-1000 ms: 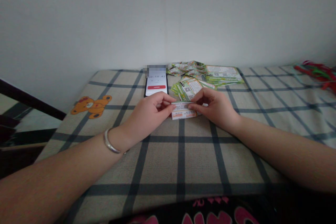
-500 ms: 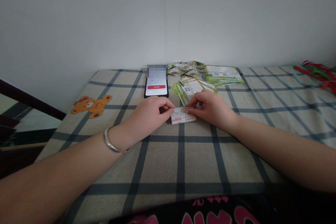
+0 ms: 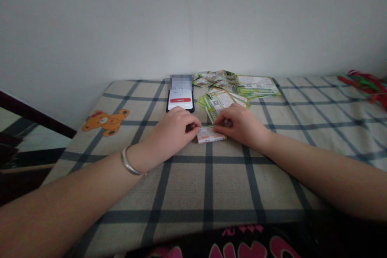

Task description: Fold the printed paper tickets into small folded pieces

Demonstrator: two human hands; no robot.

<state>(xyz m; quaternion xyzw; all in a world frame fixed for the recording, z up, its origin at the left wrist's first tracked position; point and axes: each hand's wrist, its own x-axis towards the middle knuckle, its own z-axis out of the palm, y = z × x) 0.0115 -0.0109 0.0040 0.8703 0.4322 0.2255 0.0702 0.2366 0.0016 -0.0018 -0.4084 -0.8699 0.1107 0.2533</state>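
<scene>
A small printed leaflet (image 3: 208, 135), white with orange and green, lies on the checked cloth between my hands and looks folded. My left hand (image 3: 178, 129) pinches its left end between thumb and fingertips. At the other end, my right hand (image 3: 240, 125) holds its upper edge in a pinch. Just beyond sits a loose pile of green and white leaflets (image 3: 219, 102), partly covered by my right fingers. A phone (image 3: 180, 105) with a lit screen and a red button lies behind my left hand.
Folded green paper pieces (image 3: 214, 78) and a stack of flat leaflets (image 3: 258, 85) lie by the wall. An orange bear picture (image 3: 105, 123) is at the cloth's left. Red and green strands (image 3: 367, 86) rest at the far right. The table edge runs near my body.
The upper edge of the leaflet has come down toward me, so less of its printed face shows. Both hands have shifted only slightly and keep their pinch.
</scene>
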